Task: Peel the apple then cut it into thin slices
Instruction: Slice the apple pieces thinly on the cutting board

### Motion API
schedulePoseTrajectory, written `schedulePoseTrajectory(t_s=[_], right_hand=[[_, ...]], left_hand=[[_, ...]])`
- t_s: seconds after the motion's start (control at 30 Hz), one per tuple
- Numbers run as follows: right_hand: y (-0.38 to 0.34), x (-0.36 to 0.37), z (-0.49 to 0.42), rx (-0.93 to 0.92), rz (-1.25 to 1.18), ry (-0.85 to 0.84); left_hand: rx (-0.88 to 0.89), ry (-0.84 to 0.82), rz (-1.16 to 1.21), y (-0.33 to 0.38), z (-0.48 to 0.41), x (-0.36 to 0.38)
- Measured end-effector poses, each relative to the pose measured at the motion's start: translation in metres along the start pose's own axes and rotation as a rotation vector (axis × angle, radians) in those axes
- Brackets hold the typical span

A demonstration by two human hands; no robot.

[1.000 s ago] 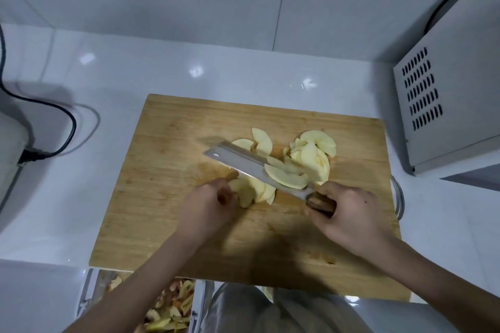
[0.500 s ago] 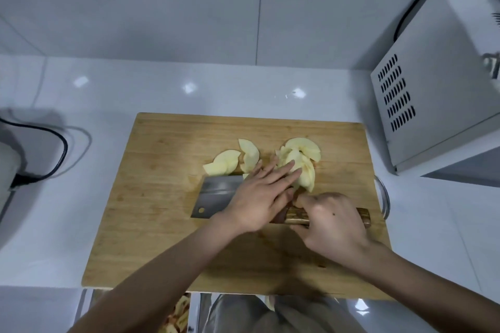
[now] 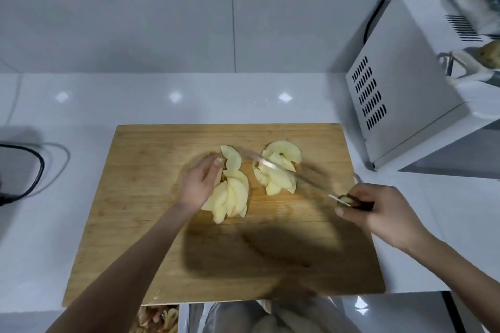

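Apple slices (image 3: 232, 192) mid cutting board (image 3: 140, 224), knife (image 3: 267, 164) above, bare wood toward every edge.

Knife blade (image 3: 270, 165) blurred; handle (image 3: 361, 205) mostly hidden.

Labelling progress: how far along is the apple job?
Done: peeled and sliced, left pile and right pile lie on the cutting board. In hand: right hand grips the blurred knife over the right pile; left hand touches the left pile. Left: no uncut piece visible.
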State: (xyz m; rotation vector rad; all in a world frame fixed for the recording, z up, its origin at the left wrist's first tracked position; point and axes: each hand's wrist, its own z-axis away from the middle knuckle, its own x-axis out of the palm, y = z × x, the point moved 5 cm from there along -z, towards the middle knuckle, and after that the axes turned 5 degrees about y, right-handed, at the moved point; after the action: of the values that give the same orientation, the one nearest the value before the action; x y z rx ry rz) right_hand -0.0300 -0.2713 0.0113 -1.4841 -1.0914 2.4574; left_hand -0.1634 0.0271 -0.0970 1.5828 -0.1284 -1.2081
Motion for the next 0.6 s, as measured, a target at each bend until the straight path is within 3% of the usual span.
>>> schedulePoseTrajectory(t_s=[0.1, 0.3, 0.47, 0.6], right_hand=[[0.02, 0.006, -0.013, 0.136, -0.273, 0.06], [0.049, 0.023, -0.044, 0.226, -0.202, 0.209], [0.045, 0.035, -0.044, 0.166, -0.083, 0.124], [0.032, 0.049, -0.032, 0.106, -0.046, 0.012]], left_hand=[[-0.036, 0.136, -0.217, -0.001, -0.007, -0.013], [-0.128, -0.031, -0.469, -0.011, -0.007, 0.001], [-0.169, -0.085, -0.439, -0.008, -0.001, 0.004], [-0.199, -0.071, -0.218, -0.015, 0.0, -0.002]])
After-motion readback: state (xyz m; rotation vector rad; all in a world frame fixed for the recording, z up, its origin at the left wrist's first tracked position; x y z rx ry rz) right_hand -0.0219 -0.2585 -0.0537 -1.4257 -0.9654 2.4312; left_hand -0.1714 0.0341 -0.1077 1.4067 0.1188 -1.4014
